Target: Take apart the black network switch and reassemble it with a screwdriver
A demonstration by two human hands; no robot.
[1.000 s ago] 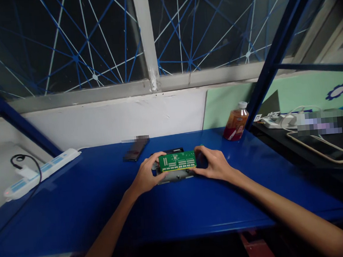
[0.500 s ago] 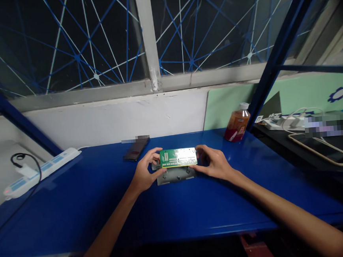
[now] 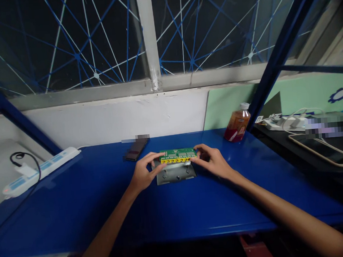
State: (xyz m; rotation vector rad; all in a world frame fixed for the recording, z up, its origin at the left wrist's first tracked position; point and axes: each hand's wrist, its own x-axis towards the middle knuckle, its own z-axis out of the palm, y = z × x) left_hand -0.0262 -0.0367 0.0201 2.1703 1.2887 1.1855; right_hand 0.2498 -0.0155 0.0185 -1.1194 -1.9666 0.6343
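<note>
Two hands, one green circuit board and one grey metal plate show. Two phones and one bottle also appear.

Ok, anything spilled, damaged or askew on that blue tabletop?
Nothing stands out: no visible spill; the yellow-edged green circuit board is held between left hand and right hand; the white-capped orange plastic bottle stands upright.

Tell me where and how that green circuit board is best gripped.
Grip the green circuit board by its two short ends, probably, one hand from each side, as the left hand and right hand do: it is long and narrow, a yellow strip lines its near edge, and a grey plate shows in front.
</note>
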